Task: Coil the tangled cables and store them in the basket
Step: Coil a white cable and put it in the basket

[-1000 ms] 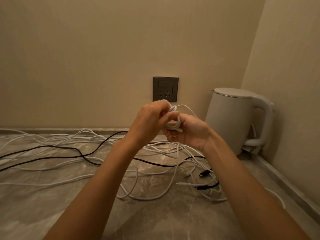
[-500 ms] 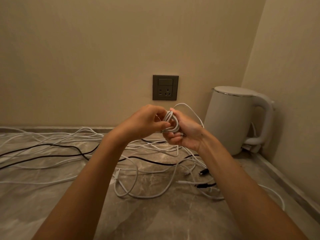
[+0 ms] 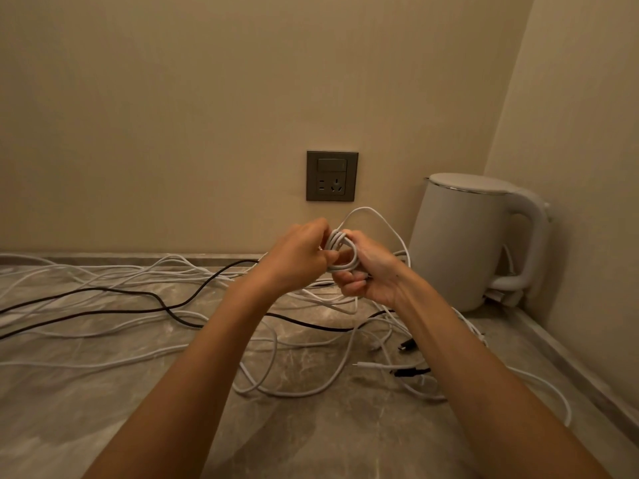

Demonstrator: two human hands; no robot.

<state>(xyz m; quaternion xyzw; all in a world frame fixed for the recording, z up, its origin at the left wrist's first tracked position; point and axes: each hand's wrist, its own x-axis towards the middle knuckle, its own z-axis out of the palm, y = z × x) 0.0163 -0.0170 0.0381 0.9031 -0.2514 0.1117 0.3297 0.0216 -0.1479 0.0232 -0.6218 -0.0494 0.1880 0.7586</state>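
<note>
Both hands are raised above the marble counter (image 3: 345, 437), holding a small coil of white cable (image 3: 340, 248) between them. My left hand (image 3: 297, 257) pinches the coil's left side. My right hand (image 3: 370, 271) grips its right side, fingers curled under. A free loop of the same white cable (image 3: 377, 219) arches up over my right hand and drops to the counter. Below lies a tangle of several white cables (image 3: 138, 271) and a black cable (image 3: 166, 307). No basket is in view.
A white electric kettle (image 3: 463, 243) stands in the back right corner on its base. A grey wall socket (image 3: 331, 176) sits on the wall behind my hands. Loose black plug ends (image 3: 411, 371) lie at the right, near the counter's raised edge.
Both hands have dropped slightly and stayed together on the coil. The free white loop above my right hand has grown taller and wider.
</note>
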